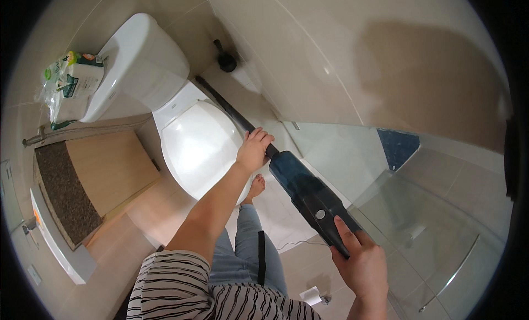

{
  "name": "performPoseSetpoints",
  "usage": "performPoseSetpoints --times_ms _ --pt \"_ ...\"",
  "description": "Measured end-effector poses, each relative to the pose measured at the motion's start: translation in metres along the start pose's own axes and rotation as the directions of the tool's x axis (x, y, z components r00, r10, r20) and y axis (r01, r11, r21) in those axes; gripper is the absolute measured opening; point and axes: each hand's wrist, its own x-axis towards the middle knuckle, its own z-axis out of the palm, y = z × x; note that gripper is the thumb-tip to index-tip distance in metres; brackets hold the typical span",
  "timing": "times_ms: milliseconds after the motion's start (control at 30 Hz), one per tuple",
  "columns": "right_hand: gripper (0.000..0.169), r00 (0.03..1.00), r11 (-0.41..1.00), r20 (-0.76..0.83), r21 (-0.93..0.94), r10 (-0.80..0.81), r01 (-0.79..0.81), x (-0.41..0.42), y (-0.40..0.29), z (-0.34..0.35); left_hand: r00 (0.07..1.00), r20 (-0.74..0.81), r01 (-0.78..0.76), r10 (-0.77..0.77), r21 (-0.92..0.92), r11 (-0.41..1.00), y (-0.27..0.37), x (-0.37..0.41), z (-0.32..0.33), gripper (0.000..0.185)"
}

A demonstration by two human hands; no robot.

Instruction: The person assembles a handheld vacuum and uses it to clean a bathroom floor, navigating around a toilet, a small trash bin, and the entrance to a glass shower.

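A black handheld vacuum cleaner (pixel 308 196) lies diagonally across the middle of the view. My right hand (pixel 359 254) is wrapped around its handle, one finger stretched along the body near a round silver button. My left hand (pixel 254 148) grips the black extension tube (pixel 229 109) just ahead of the clear dust cup. The tube runs beside the closed lid of a white toilet (pixel 200 142), and its far end reaches the floor area beside the toilet's base, behind the seat.
A black toilet brush holder (pixel 226 63) stands in the back corner. Wrapped paper rolls (pixel 78 80) sit on the cistern (pixel 136 68). At left is a wooden cabinet (pixel 109 167) with a granite edge; at right, a glass shower panel (pixel 425 233). A thin cord lies on the floor.
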Motion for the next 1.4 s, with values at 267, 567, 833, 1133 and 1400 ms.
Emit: performPoseSetpoints --times_ms 267,567,833,1133,1400 --pt "0.063 0.984 0.991 0.130 -0.083 0.120 -0.109 -0.019 -0.015 -0.045 0.996 0.092 -0.001 -0.008 0.096 0.995 0.030 -0.007 0.008 0.037" --pt "0.059 0.821 0.909 0.423 -0.013 0.382 -0.417 -0.162 0.052 -0.108 0.849 0.474 -0.242 0.234 -0.045 0.969 0.195 -0.116 0.044 0.034" --pt "0.059 0.853 0.880 0.337 0.121 0.399 -0.459 -0.155 0.045 -0.048 0.903 0.355 -0.268 0.243 0.025 0.963 0.150 -0.080 0.072 0.030" --pt "0.056 0.856 0.902 0.365 0.087 0.367 -0.424 -0.155 0.057 -0.057 0.849 0.495 -0.177 0.186 -0.066 0.982 0.150 -0.103 0.054 0.026" --pt "0.055 0.931 0.915 0.216 0.218 0.294 -0.339 -0.124 0.034 -0.023 0.953 0.217 -0.240 0.211 0.121 0.963 0.107 -0.053 0.063 0.026"
